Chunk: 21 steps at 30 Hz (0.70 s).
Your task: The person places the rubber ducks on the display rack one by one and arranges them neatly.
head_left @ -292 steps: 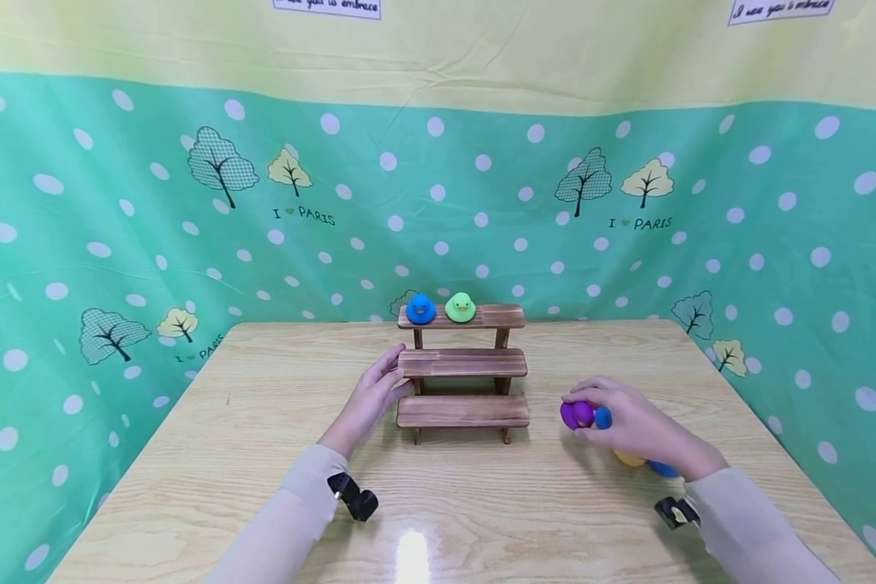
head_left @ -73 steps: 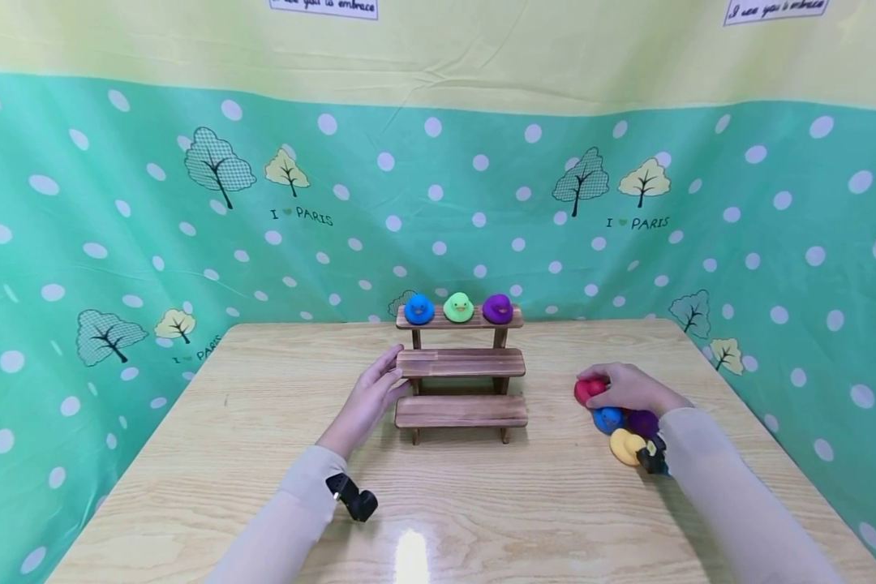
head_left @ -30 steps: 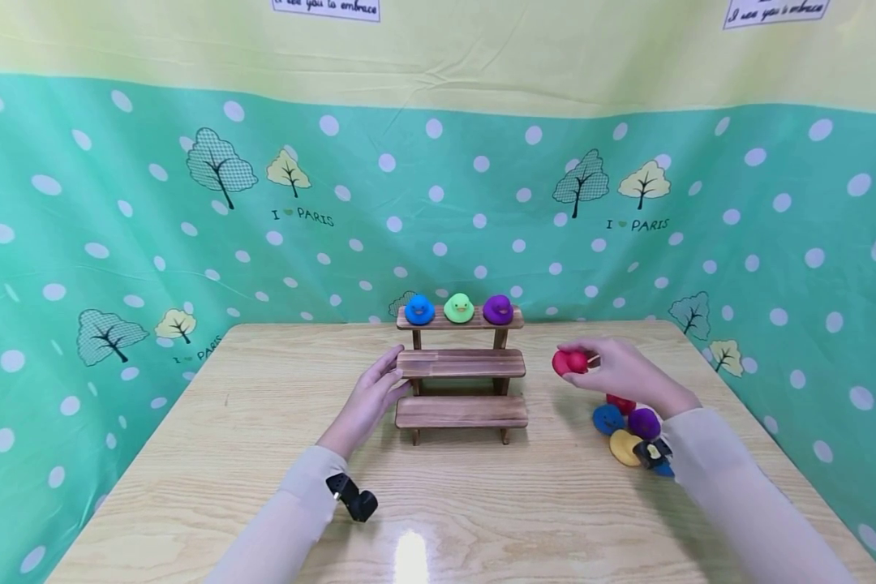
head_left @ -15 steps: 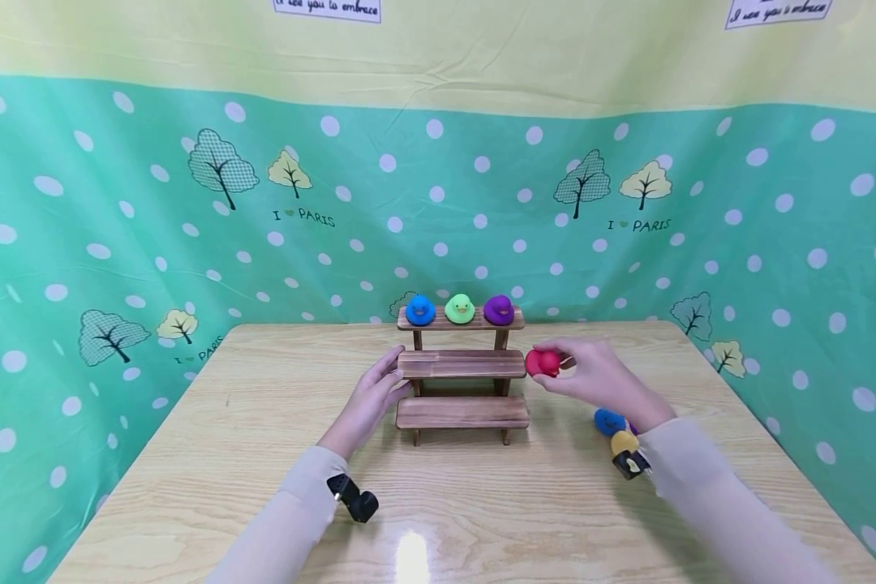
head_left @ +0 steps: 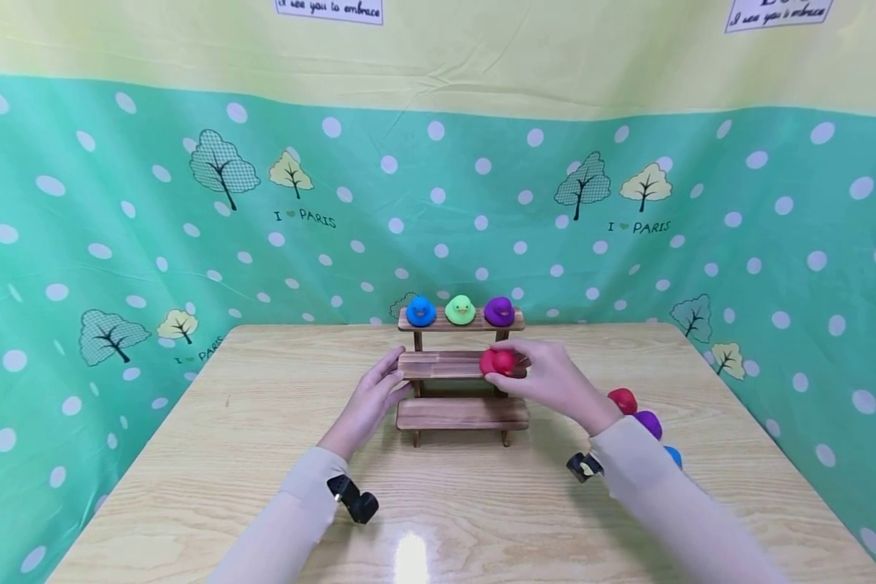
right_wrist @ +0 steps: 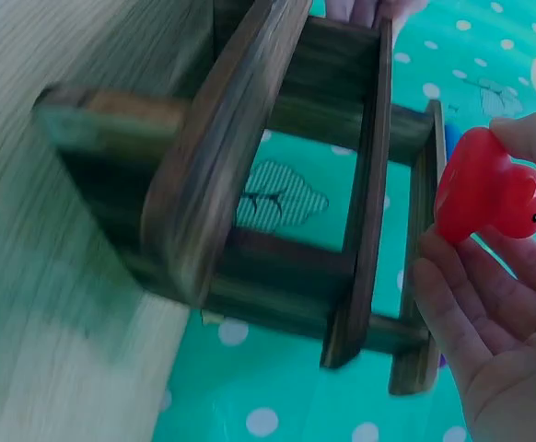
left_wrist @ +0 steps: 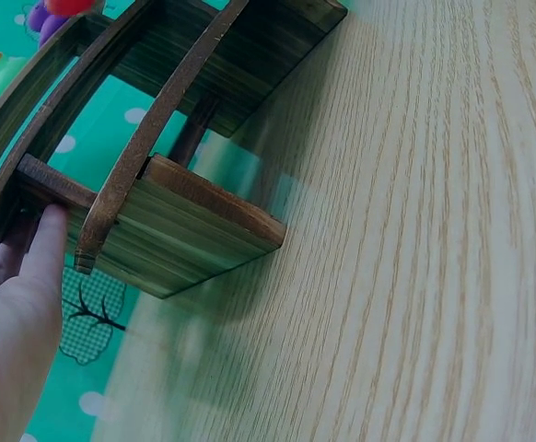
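A small three-tier wooden display shelf [head_left: 461, 414] stands mid-table. My left hand [head_left: 368, 401] holds its left end, thumb above the middle tier and fingers beneath it in the left wrist view. My right hand [head_left: 551, 380] pinches a red rubber duck [head_left: 493, 362] between thumb and fingers, at the right end of the middle tier; in the right wrist view the duck [right_wrist: 480, 189] lies sideways, its beak towards my palm. On the top tier sit a blue duck [head_left: 420, 311], a light green duck [head_left: 460, 310] and a purple duck [head_left: 500, 311], all facing me.
To the right, partly behind my right forearm, lie another red duck [head_left: 623, 400], a purple duck [head_left: 648, 423] and a blue duck [head_left: 673, 456] on the wooden table [head_left: 263, 389]. A green dotted cloth [head_left: 438, 195] hangs behind and at both sides.
The purple duck once in my right hand now sits on the top tier. My right hand has picked a red duck from the pile and brought it left to the middle tier. Left hand unmoved.
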Tool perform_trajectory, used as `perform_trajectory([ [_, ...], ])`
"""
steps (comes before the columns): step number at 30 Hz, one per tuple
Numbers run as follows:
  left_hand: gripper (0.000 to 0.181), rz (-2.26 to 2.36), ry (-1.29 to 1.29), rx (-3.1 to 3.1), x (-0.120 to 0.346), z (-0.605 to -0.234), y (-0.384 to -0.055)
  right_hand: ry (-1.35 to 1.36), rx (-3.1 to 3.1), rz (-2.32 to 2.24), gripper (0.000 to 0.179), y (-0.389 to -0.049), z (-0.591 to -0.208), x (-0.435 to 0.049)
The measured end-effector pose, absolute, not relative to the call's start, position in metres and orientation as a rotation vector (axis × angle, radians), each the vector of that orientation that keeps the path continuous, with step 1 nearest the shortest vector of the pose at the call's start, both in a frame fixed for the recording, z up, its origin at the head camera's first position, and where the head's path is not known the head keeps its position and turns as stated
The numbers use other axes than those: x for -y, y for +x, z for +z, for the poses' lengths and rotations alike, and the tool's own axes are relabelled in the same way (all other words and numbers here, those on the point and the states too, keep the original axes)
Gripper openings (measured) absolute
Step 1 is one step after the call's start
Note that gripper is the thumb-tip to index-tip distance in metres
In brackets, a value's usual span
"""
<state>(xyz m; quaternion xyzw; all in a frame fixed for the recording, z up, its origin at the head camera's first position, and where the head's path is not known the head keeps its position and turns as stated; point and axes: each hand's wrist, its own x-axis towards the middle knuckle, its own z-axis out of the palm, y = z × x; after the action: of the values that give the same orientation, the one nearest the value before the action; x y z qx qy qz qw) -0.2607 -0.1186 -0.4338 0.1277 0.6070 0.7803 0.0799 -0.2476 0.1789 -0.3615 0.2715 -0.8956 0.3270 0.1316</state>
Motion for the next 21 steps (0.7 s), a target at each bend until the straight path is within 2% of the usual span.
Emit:
perform_trajectory([
  [21,0.054,2.317,0.412,-1.831,0.119,-0.432,-0.261,0.845,2.46,1.002,0.045,-0.268,-0.383,-0.091],
])
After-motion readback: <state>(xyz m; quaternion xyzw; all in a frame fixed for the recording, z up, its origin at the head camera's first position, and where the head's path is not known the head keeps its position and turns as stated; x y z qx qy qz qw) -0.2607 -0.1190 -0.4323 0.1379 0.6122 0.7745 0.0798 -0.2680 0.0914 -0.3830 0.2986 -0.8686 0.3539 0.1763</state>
